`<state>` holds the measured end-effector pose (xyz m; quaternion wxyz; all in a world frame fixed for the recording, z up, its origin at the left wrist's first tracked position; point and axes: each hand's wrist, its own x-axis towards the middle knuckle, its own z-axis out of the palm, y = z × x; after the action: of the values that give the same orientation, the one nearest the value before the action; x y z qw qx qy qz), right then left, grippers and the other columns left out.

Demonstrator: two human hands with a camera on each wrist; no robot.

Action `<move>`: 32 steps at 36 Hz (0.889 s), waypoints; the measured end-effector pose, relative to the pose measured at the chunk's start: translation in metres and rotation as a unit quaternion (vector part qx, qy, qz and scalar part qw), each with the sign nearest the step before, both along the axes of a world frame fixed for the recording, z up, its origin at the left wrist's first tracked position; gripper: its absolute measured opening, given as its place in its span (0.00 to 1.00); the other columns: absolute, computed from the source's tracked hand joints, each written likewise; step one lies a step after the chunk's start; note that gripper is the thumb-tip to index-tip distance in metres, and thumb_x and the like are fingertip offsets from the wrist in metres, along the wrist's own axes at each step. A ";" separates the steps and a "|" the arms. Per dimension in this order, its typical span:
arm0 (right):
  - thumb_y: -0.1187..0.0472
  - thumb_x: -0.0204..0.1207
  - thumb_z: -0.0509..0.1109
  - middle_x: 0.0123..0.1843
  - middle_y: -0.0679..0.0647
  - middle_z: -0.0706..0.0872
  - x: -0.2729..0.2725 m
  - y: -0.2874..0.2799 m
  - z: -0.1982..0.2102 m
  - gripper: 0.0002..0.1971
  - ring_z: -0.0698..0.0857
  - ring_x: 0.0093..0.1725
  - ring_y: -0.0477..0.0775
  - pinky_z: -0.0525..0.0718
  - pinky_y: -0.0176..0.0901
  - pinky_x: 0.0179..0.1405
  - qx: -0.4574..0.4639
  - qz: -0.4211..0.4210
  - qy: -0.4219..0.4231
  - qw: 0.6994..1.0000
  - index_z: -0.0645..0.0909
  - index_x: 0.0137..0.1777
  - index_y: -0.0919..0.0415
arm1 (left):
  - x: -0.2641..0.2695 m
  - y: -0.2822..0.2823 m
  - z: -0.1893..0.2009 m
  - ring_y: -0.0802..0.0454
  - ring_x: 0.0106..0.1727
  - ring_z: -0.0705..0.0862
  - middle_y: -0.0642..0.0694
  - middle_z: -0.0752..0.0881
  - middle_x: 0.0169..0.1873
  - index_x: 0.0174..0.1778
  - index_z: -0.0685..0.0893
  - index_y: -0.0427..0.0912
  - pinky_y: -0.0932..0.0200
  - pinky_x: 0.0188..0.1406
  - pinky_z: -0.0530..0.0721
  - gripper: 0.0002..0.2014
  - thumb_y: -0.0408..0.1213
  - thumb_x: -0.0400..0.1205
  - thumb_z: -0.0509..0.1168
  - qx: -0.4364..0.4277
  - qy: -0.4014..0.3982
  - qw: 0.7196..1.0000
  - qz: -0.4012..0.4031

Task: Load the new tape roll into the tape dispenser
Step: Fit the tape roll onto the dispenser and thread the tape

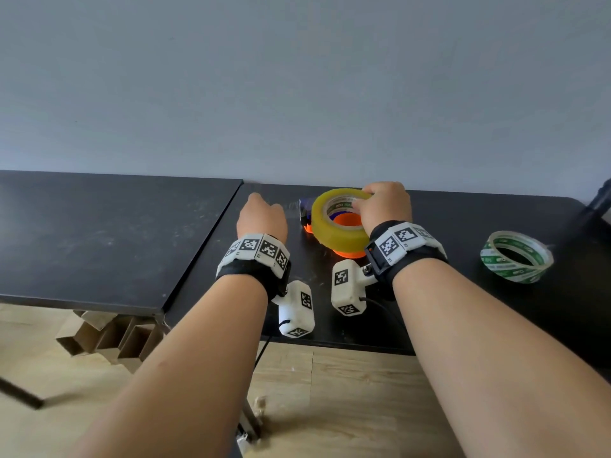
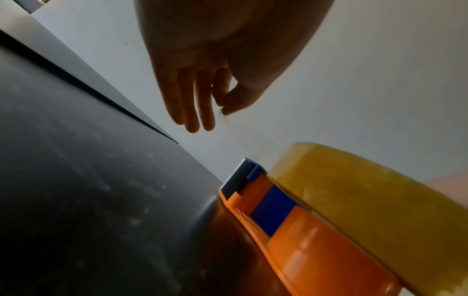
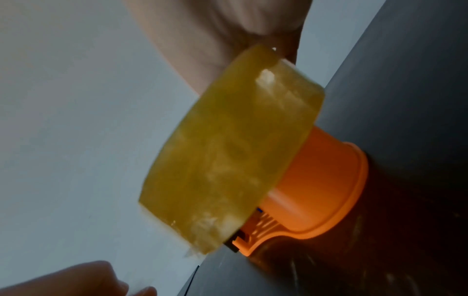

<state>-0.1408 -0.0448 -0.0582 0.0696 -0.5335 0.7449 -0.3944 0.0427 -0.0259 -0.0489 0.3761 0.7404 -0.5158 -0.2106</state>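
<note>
L hand (image 1: 261, 214): left of the dispenser, above the worktop (image 1: 115, 233). Thumb + finger pinch the loose end of the clear tape (image 2: 229, 124). Other fingers hang straight. So the grip is grasping the tape end.

Tape end: thin see-through strip, hard to see. Runs from the L pinch back toward the roll, over the cutter teeth (image 2: 234, 172). Can't tell if it touches the teeth.

Dispenser (image 1: 347, 251): orange w/ blue part, lies flat on the worktop, near the back edge. Round orange hub (image 3: 316, 180) sticks up.

New roll (image 1: 337, 223): big yellow roll, tilted, partly over the hub. Not pushed all the way down; orange hub shows under it in the R wrist view.

R hand (image 1: 385, 204): on the far right side of the roll, fingers curled over its top edge and into the hole. Grip is grasping the roll.

Old roll (image 1: 517, 256): thin green + white ring, well apart on the right. Prob. the used-up one.

Done so far: new roll is on the hub, tape end pulled out.

Left to do: I think push roll flat down, lead tape end thru to the cutter, stick it there.
</note>
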 end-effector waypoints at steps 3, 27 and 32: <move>0.58 0.76 0.73 0.65 0.58 0.84 -0.002 -0.005 -0.002 0.16 0.83 0.63 0.61 0.87 0.55 0.57 0.002 -0.007 0.004 1.000 0.86 0.63 0.55 | -0.002 -0.002 -0.003 0.43 0.48 0.77 0.38 0.83 0.58 0.63 0.75 0.35 0.54 0.41 0.69 0.13 0.36 0.84 0.56 0.005 0.011 1.000 0.000; 0.61 0.79 0.69 0.65 0.60 0.85 -0.014 -0.003 -0.011 0.16 0.81 0.66 0.65 0.85 0.56 0.61 -0.008 0.002 0.005 1.000 0.85 0.66 0.52 | -0.020 -0.005 0.000 0.39 0.55 0.80 0.38 0.83 0.59 0.67 0.73 0.35 0.53 0.43 0.70 0.16 0.35 0.84 0.55 0.012 0.026 1.000 -0.001; 0.62 0.79 0.67 0.65 0.60 0.85 -0.011 -0.001 -0.008 0.16 0.82 0.66 0.65 0.84 0.54 0.61 0.005 0.008 0.010 1.000 0.85 0.65 0.52 | -0.018 -0.005 0.000 0.38 0.55 0.80 0.37 0.82 0.60 0.67 0.73 0.35 0.53 0.43 0.70 0.16 0.35 0.84 0.54 0.014 0.018 1.000 0.002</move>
<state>-0.1521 -0.0458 -0.0660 0.0680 -0.5432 0.7430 -0.3850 0.0250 -0.0313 -0.0492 0.3755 0.7429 -0.5043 -0.2299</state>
